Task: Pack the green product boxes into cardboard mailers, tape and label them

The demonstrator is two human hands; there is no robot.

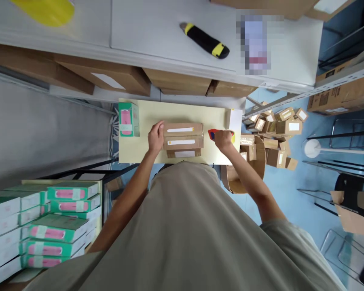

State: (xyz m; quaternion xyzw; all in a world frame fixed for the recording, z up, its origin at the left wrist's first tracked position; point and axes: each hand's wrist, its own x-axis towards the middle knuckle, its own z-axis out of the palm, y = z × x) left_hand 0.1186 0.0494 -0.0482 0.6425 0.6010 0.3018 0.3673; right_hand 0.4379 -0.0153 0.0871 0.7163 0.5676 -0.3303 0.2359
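Note:
Three small brown cardboard boxes (183, 140) with white labels lie side by side on a pale yellow table (176, 112). My left hand (155, 136) rests curled against the left end of these boxes, gripping them. My right hand (223, 138) is closed on a red and yellow tape dispenser (212, 133) just to the right of the boxes. A green box with a pink picture (128, 119) stands upright at the table's far left corner.
A white shelf above holds a black and yellow utility knife (205, 40) and a yellow object (47, 11). Several green and white boxes (42, 226) are stacked at lower left. Many small brown boxes (276, 133) lie heaped on the blue floor at right.

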